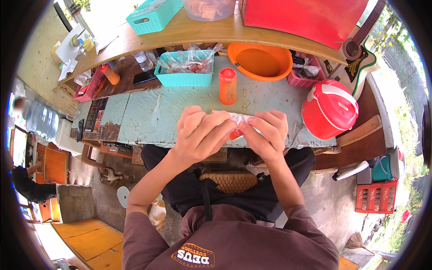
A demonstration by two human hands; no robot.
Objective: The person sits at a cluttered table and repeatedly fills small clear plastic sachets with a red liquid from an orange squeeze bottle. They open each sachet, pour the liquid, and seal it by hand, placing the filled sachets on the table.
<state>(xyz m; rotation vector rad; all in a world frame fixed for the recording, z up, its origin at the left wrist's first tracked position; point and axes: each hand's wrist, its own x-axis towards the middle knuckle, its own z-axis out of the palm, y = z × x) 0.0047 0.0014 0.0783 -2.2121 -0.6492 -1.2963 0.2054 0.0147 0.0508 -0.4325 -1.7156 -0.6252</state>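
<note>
Both hands meet over the near edge of the worn pale blue table. My left hand pinches one side of a small clear plastic bag with something red inside. The other side is pinched between thumb and fingers of my right hand. Fingers cover much of the bag, so its full shape is hidden. Just beyond the hands an orange-red squeeze bottle stands upright. Behind it to the left, a turquoise plastic basket holds several knotted clear bags.
An orange basin lies at the back, beside a pink basket. A red rice cooker is at the right. Above runs a wooden shelf. Another squeeze bottle and a phone are at the left. A cat is on the floor.
</note>
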